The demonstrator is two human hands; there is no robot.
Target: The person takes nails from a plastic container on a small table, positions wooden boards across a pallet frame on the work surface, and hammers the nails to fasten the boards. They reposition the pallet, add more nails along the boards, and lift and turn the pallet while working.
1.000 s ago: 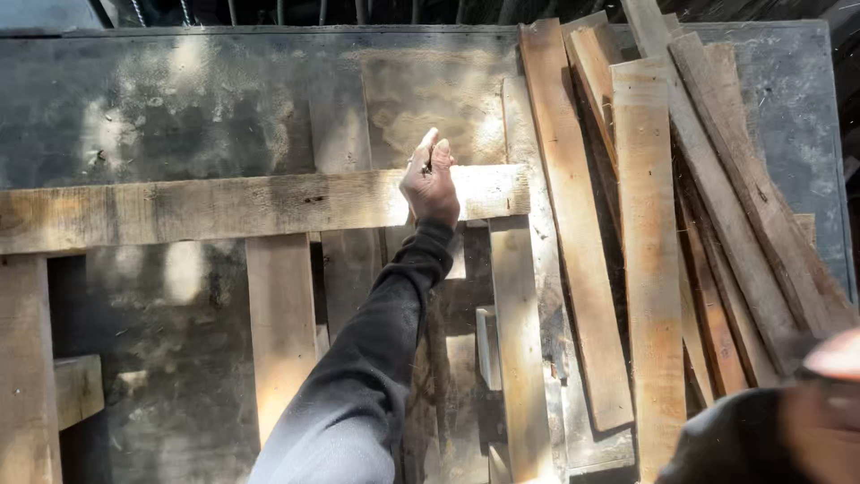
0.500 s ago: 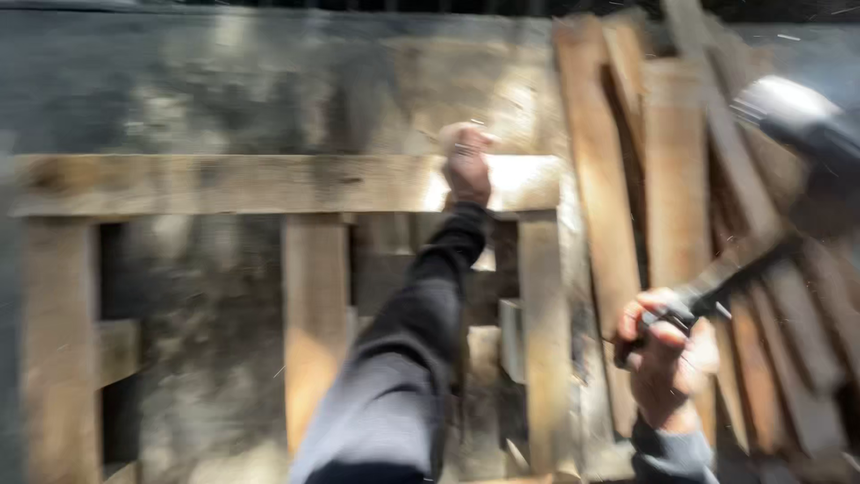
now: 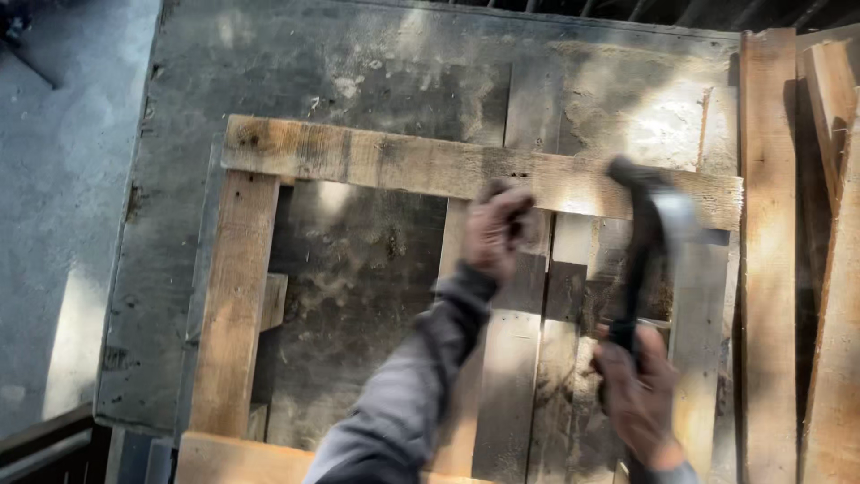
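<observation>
Since half a second ago, the hammer [image 3: 647,242] has swung from the far right, where it was raised over the leaning boards, to a position over the right part of the cross plank [image 3: 466,170]; its blurred head now lies at the plank's near edge, and whether it touches the wood cannot be told. With it, the right hand [image 3: 638,394] has shifted slightly left and sits nearer in the view, fingers wrapped tight around the lower end of the dark handle. By contrast, the left hand [image 3: 500,231] has stayed at the same plank, curled into a loose fist at its near edge, left of the hammer head; motion blur hides whether anything is pinched in it. A grey sleeve [image 3: 403,403] runs from that hand to the near edge of the view.

Beneath the cross plank lies the pallet frame [image 3: 235,305], its upright boards running toward the viewer, on a dark, stained slab [image 3: 358,72]. Loose boards [image 3: 769,251] stand along the right side of the scene, well apart from the left hand and just right of the hammer. Camera aim has also shifted rightward, so the frame's left upright now sits more centrally than before.
</observation>
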